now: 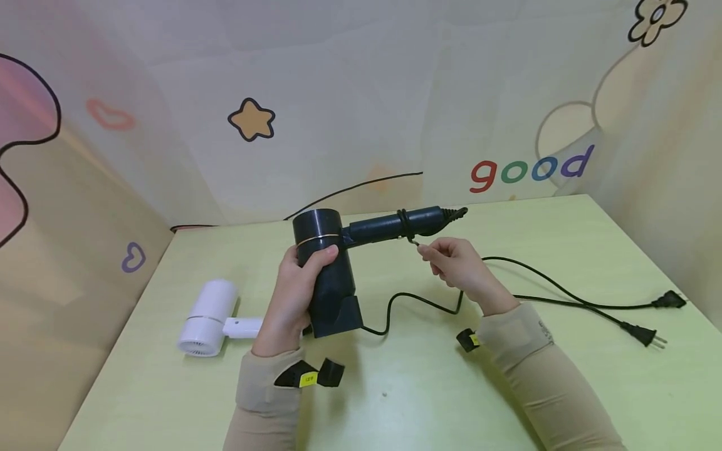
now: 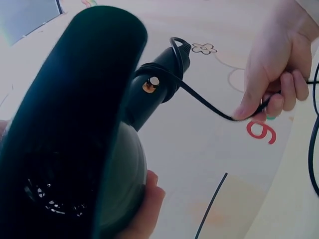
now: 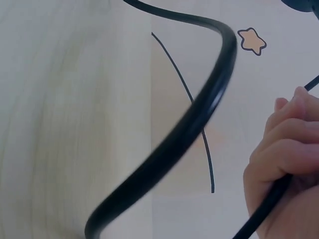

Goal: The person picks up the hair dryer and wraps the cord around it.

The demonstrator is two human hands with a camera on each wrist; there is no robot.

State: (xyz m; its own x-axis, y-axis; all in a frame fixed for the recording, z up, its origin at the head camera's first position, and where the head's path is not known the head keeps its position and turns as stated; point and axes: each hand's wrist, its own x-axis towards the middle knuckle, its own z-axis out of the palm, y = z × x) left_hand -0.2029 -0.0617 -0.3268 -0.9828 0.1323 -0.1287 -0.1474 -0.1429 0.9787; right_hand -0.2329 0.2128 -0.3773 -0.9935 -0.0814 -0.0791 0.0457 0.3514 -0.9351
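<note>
1. Your left hand (image 1: pixel 294 285) grips the black cylindrical hair dryer with a thin gold ring (image 1: pixel 335 285) by its barrel, fingers wrapped round it and thumb laid across the front.
2. The dryer is held up over the pale yellow-green table (image 1: pixel 395 407), its barrel near upright and slightly tilted, its slim black handle (image 1: pixel 375 230) pointing to your right.
3. Your right hand (image 1: pixel 459 266), just below the handle, pinches the thin black power cord (image 2: pixel 209 105) between thumb and forefinger; the other fingers curl in around it.
4. Between the handle and your fingertips the cord runs taut, and turns of it circle the handle near its far end.
5. The glossy white hair dryer (image 1: pixel 211 316) lies on the table to your left, its handle partly hidden behind your left wrist.
6. Two black plugs (image 1: pixel 669 299) (image 1: pixel 643 334) rest near the table's right side, well apart from the white dryer.
7. Behind, a pale printed backdrop (image 1: pixel 361 81) carries the word "good" in coloured letters.
</note>
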